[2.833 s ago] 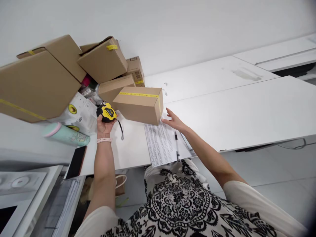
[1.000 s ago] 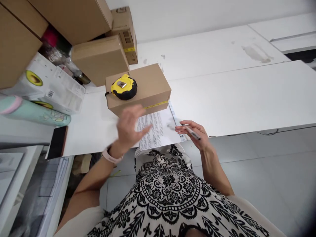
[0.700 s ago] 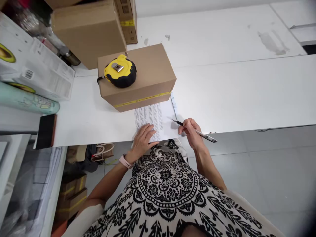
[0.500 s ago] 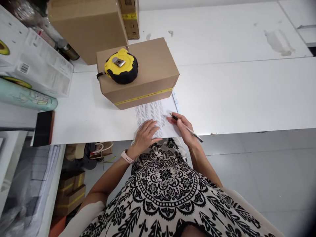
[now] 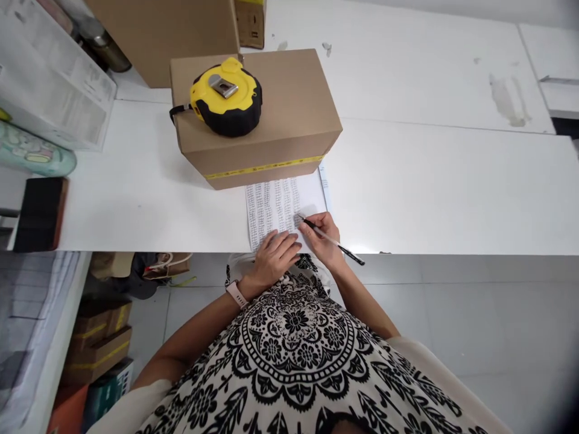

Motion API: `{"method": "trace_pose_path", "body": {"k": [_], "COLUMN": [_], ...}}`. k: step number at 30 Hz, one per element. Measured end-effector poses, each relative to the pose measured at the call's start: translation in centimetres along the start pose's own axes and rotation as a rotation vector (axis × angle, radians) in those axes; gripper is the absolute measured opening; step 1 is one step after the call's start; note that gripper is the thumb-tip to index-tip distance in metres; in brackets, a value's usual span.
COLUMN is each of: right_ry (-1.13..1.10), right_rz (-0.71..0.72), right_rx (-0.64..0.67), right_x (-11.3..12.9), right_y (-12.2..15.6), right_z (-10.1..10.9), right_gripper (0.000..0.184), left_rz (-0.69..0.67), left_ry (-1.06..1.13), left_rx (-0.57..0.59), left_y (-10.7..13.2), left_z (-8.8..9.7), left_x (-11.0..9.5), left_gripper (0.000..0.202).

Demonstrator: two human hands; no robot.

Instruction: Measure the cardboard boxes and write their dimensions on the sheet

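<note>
A printed sheet of small figures (image 5: 277,205) lies at the near edge of the white table (image 5: 429,187), partly under a cardboard box (image 5: 280,114) with yellow tape. A yellow and black tape measure (image 5: 226,103) rests on top of the box. My left hand (image 5: 275,258) lies flat on the sheet's near end, fingers spread. My right hand (image 5: 322,236) grips a pen (image 5: 332,241), its tip touching the sheet.
Larger cardboard boxes (image 5: 163,30) stand behind. At the left are a white printed carton (image 5: 49,90), a mint bottle (image 5: 31,154) and a dark phone (image 5: 40,212). Under the table are bags (image 5: 145,274) and more boxes (image 5: 97,340).
The tape measure went from my left hand onto the box. My right hand picked up the pen and brought its tip to the sheet; my left hand settled on the sheet.
</note>
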State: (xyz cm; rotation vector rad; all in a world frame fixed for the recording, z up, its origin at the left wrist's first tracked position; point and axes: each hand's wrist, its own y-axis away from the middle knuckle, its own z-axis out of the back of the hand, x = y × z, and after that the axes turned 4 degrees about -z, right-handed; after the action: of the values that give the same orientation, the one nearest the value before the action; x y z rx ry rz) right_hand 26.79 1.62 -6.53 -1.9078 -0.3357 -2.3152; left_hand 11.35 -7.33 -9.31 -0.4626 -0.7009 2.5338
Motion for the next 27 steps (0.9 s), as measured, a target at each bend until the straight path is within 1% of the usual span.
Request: {"method": "trace_pose_path", "body": {"k": [3, 5, 9, 11, 15, 19, 22, 27], "right_ry": [0.042, 0.063, 0.115, 0.136, 0.224, 0.302, 0.323, 0.332], "right_rz": [0.004, 0.038, 0.048, 0.053, 0.136, 0.207, 0.219, 0.206], "right_rx": [-0.060, -0.095, -0.093, -0.104, -0.104, -0.096, -0.084, -0.074], "right_x": [-0.16, -0.14, -0.12, -0.20, -0.30, -0.30, -0.33, -0.43], "right_y": [0.58, 0.72, 0.59, 0.56, 0.75, 0.88, 0.83, 0.75], "right_z": [-0.14, -0.30, -0.43, -0.48, -0.69, -0.82, -0.82, -0.76], "right_gripper": [0.028, 0.029, 0.024, 0.026, 0.033, 0.031, 0.030, 0.030], "left_rz": [-0.006, 0.003, -0.003, -0.011, 0.016, 0.017, 0.030, 0.075], "left_ry": [-0.001, 0.005, -0.005, -0.021, -0.020, -0.018, 0.004, 0.065], "left_rx": [-0.052, -0.056, -0.077, -0.090, -0.056, -0.062, -0.062, -0.013], "left_y": [-0.35, -0.39, -0.19, -0.10, 0.03, 0.09, 0.21, 0.56], "left_z": [-0.30, -0.36, -0.42, -0.46, -0.54, -0.58, -0.74, -1.09], "left_x": [0.30, 0.37, 0.03, -0.16, -0.33, -0.36, -0.36, -0.25], "left_gripper": [0.017, 0.016, 0.018, 0.019, 0.021, 0.022, 0.022, 0.025]}}
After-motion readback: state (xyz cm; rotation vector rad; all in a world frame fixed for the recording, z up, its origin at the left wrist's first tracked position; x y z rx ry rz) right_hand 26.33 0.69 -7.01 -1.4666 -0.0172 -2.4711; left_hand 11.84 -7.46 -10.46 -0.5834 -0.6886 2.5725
